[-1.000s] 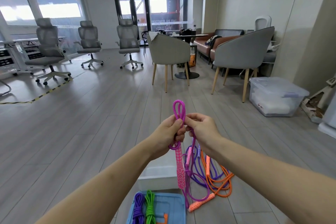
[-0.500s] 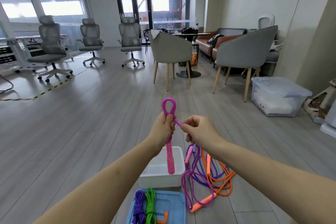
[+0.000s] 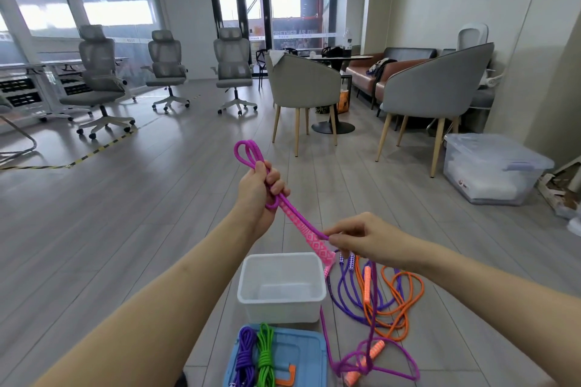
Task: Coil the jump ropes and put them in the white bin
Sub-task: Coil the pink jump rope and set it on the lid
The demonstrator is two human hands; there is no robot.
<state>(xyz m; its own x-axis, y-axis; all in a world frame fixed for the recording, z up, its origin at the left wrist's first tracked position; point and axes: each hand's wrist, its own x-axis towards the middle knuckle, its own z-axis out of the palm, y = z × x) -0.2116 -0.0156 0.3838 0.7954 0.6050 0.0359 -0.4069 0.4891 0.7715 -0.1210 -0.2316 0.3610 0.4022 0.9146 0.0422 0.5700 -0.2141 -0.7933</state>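
Left hand (image 3: 256, 190) is gripping the magenta jump rope (image 3: 248, 151) in a fist, fingers curled round several folded strands. A doubled loop of the cord is sticking up and out above the fist, a smaller bend is poking out below it. Right hand (image 3: 361, 237) is sitting lower and to the right, pinching a strand of the same rope between thumb and fingertips, right beside the pink handle (image 3: 309, 237). The handle is running diagonally from the left fist down toward the right hand, its lower end hanging over the far right corner of the white bin (image 3: 281, 291). The rest of the cord is trailing down to the floor right of the bin and ending in a loose loop.

Rope cord is looking round and braided, handle is flat-sided with a pale diamond pattern. Bin is rectangular, translucent white plastic, rounded corners, nothing in it, sitting on the grey wood-plank floor (image 3: 157, 214) under both hands.

Just right of the bin, a purple jump rope (image 3: 349, 295) and an orange jump rope (image 3: 405, 295) are lying tangled and uncoiled. Near edge of view: a blue plastic lid (image 3: 305, 361) carrying a coiled purple rope (image 3: 245, 355) and a coiled green rope (image 3: 265, 352) side by side.
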